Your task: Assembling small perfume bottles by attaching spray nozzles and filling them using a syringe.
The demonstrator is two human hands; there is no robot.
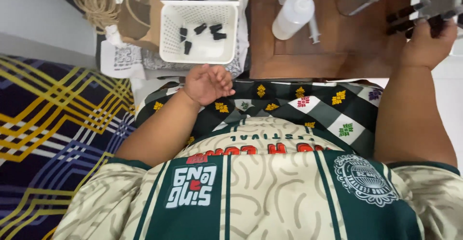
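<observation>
At two o'clock on the wooden table (347, 52), the right hand (427, 40) closes around small black bottles (410, 18) lying crosswise, while the left hand (208, 83) rests loosely curled, empty, below the white basket (166, 32).
</observation>
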